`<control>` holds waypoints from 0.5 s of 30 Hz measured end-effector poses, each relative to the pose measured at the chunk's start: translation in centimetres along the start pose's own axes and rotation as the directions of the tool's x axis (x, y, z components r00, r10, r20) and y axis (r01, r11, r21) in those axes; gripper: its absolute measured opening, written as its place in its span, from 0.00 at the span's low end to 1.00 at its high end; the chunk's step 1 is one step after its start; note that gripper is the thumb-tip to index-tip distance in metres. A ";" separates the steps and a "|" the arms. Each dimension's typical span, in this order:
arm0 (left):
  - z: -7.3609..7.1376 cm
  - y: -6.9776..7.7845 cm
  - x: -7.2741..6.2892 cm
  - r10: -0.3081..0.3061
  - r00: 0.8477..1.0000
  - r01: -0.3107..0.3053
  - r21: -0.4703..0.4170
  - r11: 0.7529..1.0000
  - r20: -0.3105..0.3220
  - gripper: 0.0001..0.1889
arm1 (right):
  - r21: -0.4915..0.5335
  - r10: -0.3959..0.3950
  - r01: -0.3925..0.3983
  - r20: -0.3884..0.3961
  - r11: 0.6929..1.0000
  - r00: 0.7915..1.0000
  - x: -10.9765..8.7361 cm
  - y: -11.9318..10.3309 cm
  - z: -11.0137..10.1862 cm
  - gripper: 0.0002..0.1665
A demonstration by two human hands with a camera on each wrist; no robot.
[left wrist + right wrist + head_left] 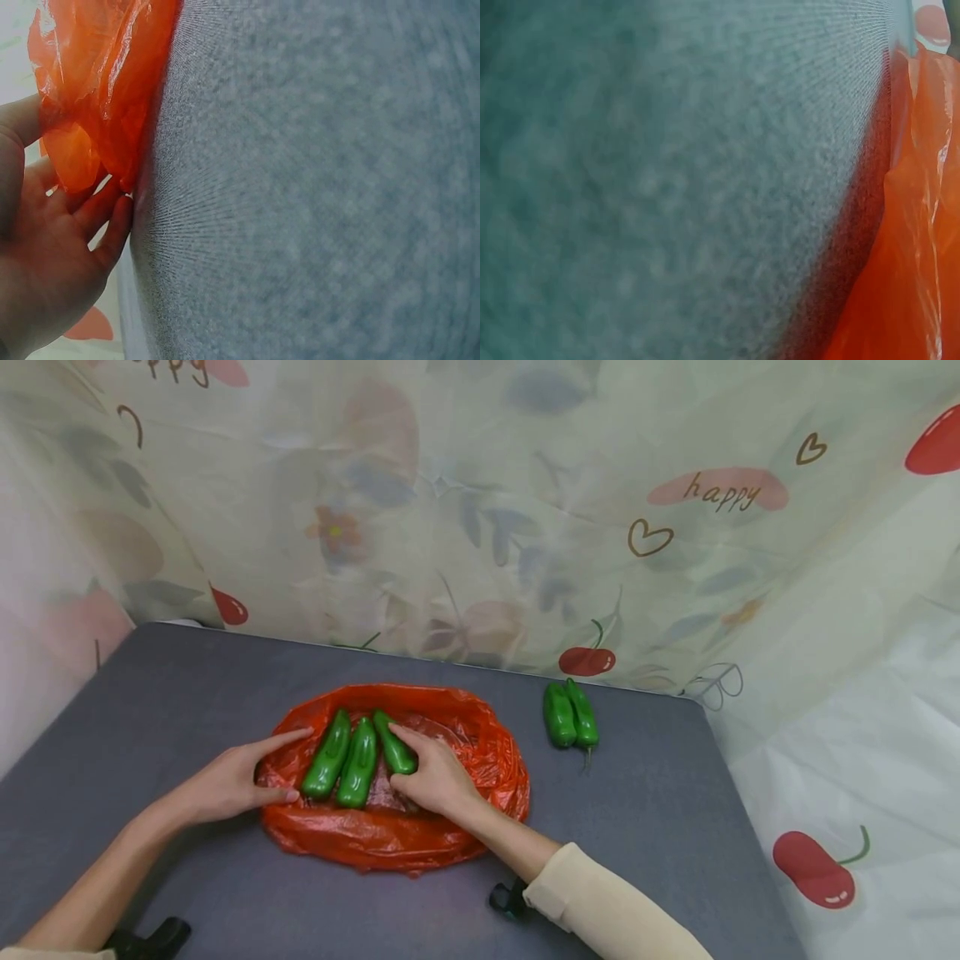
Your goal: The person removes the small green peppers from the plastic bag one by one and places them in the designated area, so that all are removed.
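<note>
A red plastic bag [450, 852] lies with its mouth spread wide on the table. Inside it, two green peppers [327, 756] [357, 764] lie side by side, and a third green pepper [392, 743] is to their right. My right hand [438, 777] reaches over the bag and grips this third pepper between thumb and fingers. At the bag's left rim is my left hand [228, 781], thumb and forefinger spread apart and touching the plastic. In the left wrist view, orange-red film [105, 90] covers its fingertips. The right wrist view shows bag film [922, 247] but no fingers.
Two more green peppers [558, 717] [582, 714] lie together at the back right of the grey table [637, 827]. A patterned curtain [487, 510] hangs behind the table's far edge. Black wrist straps [508, 900] show on both arms.
</note>
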State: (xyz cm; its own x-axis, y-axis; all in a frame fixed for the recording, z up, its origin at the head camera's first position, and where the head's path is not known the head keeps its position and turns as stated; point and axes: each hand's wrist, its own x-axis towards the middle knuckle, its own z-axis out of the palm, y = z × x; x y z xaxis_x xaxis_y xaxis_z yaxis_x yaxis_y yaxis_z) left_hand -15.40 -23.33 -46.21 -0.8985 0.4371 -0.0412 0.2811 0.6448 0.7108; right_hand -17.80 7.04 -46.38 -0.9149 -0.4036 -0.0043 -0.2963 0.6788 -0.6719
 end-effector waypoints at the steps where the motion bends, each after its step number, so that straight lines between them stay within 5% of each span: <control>1: 0.0 0.0 0.0 0.002 1.000 -0.002 -0.001 1.000 0.000 0.45 | 0.019 0.010 -0.010 -0.006 1.000 1.000 0.0 0.0 0.0 0.45; 15: 0.0 -0.1 0.0 -0.003 1.000 0.003 0.005 1.000 -0.001 0.44 | 0.183 0.082 -0.067 -0.075 0.981 0.994 -0.1 0.5 -0.2 0.35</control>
State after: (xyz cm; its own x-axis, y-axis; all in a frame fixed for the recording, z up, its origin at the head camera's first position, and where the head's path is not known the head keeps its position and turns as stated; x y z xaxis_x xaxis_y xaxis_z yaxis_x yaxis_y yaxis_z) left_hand -15.45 -23.40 -46.30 -0.8995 0.4349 -0.0426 0.2805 0.6493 0.7069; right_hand -17.93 7.57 -46.61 -0.9540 -0.2997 -0.0034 -0.1794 0.5803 -0.7944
